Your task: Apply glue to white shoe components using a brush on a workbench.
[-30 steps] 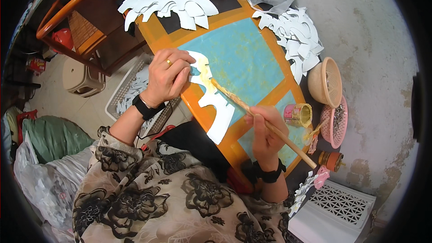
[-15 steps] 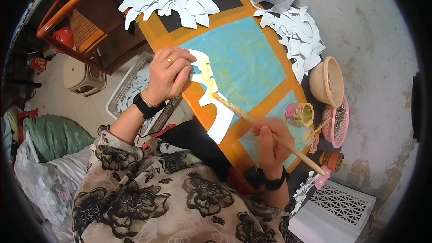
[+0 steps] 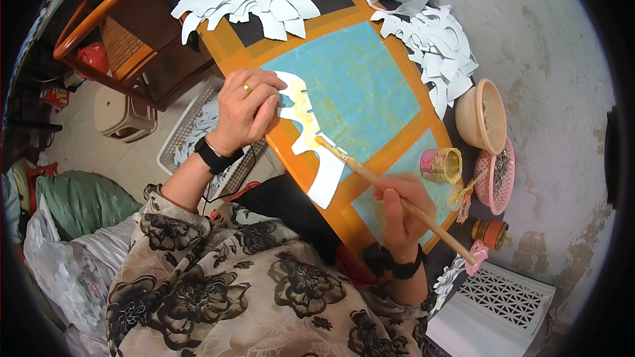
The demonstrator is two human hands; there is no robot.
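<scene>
Right grip [image 3: 405, 210] is wrapped round stick [image 3: 357, 166], left grip [image 3: 243, 109] closed on piece [image 3: 308, 127]. Piece's free end could be skewed by strokes.

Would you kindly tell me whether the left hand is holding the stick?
No, the right hand holds the stick, while the left hand touches the white piece.

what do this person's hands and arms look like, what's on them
Both hands are bare of gloves. The left hand wears a gold ring, with a black watch-like band at its wrist. The right hand shows no ring, but has a black wristband. The loose sleeves are beige with black flowers, leaving the lower forearms uncovered.
</scene>
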